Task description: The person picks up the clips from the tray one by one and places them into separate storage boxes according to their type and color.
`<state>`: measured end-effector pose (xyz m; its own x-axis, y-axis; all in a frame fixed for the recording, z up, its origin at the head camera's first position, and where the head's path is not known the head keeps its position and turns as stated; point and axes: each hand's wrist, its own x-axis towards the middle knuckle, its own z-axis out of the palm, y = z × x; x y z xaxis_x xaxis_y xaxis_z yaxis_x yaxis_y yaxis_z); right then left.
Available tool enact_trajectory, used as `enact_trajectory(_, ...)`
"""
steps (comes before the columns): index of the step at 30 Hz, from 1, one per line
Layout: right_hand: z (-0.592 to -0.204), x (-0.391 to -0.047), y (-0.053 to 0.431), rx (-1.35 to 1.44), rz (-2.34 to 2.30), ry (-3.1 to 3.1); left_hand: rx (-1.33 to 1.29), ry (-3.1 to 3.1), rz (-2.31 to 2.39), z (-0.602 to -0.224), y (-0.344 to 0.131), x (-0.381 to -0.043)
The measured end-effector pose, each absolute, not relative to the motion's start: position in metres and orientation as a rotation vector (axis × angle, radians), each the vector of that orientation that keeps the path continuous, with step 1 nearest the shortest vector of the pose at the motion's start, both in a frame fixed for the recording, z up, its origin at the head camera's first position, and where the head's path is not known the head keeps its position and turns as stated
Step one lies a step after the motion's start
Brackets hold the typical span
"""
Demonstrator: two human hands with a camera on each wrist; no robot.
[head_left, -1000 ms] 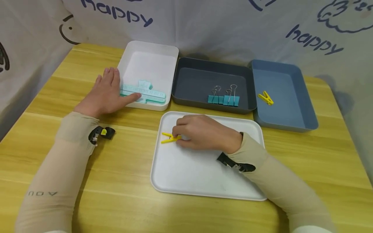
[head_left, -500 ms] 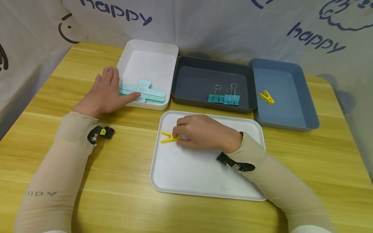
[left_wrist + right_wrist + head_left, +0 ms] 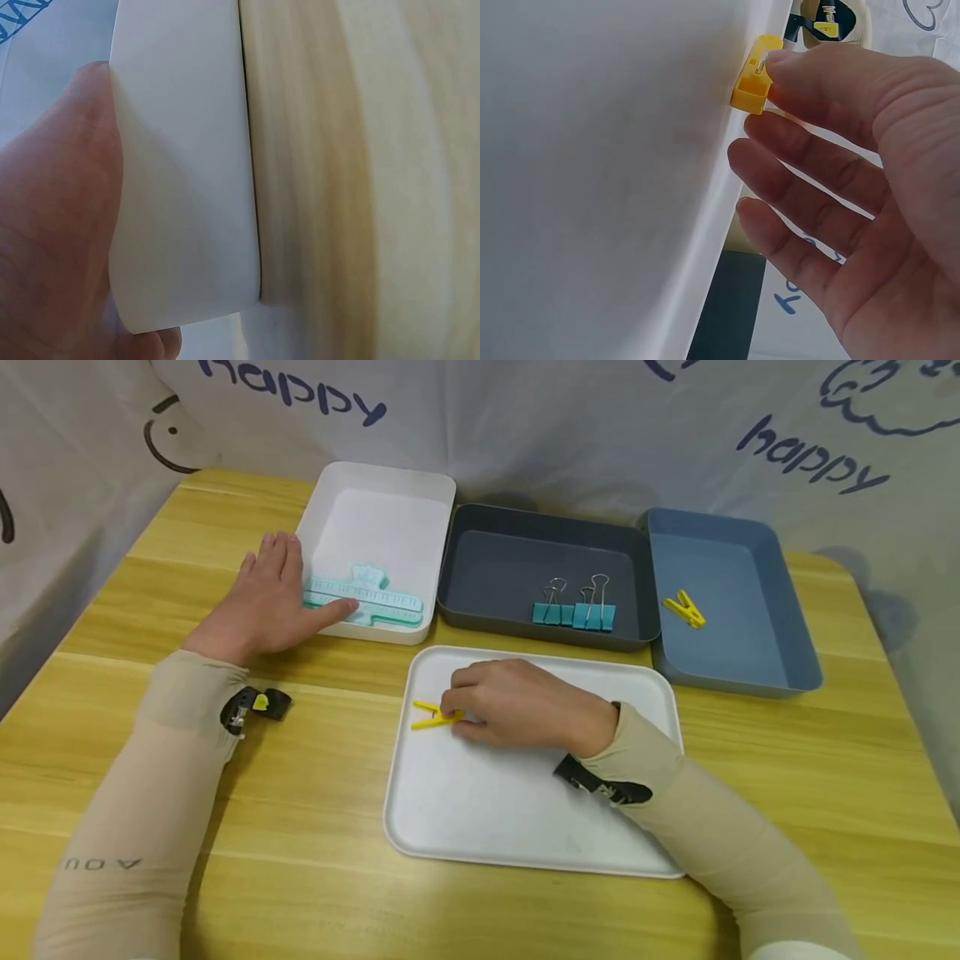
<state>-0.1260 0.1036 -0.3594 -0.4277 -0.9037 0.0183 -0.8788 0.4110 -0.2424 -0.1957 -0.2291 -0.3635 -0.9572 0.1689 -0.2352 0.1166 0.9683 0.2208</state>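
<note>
My right hand (image 3: 525,703) pinches a yellow clothespin (image 3: 433,717) between thumb and index finger, over the left part of a white tray (image 3: 525,814). In the right wrist view, the thumb presses the clothespin (image 3: 754,79) close to the tray surface, and the other fingers are spread loosely. My left hand (image 3: 258,602) lies with straight fingers over the left side of a white bin (image 3: 378,481). Its thumb reaches across the near rim, overlapping a mint-green clip with ruler marks (image 3: 386,603) inside. The left wrist view shows this hand against the bin's wall (image 3: 184,165).
A dark grey bin (image 3: 517,552) holds teal binder clips (image 3: 592,616). Right of it, a blue-grey bin (image 3: 757,618) has another yellow clothespin (image 3: 684,608) in it. The bins line the back of a wooden table (image 3: 315,810), before a printed cloth (image 3: 540,427).
Both hands keep their places, the right one still pinching the clothespin. The head view has shifted very slightly.
</note>
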Motion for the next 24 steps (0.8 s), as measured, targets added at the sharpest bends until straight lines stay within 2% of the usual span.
enact_trajectory(24, -0.3605, -0.1234, 0.1011, -1.516, -0.323, 2.532, 0.221, 2.874, 0.285, -0.3643, -0.2292, -0.1959)
